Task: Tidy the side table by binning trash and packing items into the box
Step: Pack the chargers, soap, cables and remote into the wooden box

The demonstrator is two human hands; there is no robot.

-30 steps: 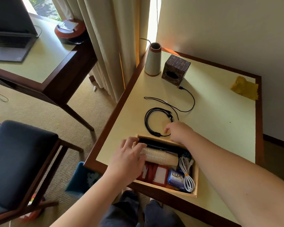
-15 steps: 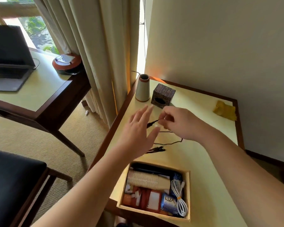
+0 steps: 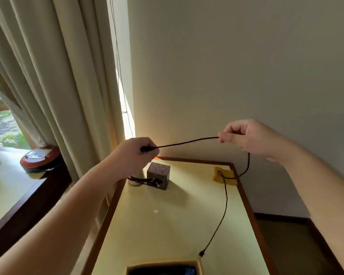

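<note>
A thin black cable [image 3: 187, 143], matte and round like a cord, is stretched in the air between two raised bare hands above a side table. The left hand [image 3: 136, 150] has its fingers curled around one end of the cable, where a thicker black plug shows at the fist. The right hand [image 3: 246, 136] pinches the cable between thumb and fingertips further along. From the right hand the cable drops in a loose curve, loops over the far right corner of the tabletop [image 3: 167, 225], then trails down across the smooth pale yellow surface, framed in dark wood, to a small plug lying near the box [image 3: 163, 268]. Only the top edge of that light wooden box shows at the bottom, dark items inside. A dark brown cube with a carved grid texture [image 3: 158, 175] stands at the far left of the tabletop, a bundle of black cord [image 3: 145, 181] just in front of it. A crumpled yellow scrap [image 3: 216, 174] lies at the far right corner. Heavy beige pleated curtains [image 3: 58, 76] hang left.
</note>
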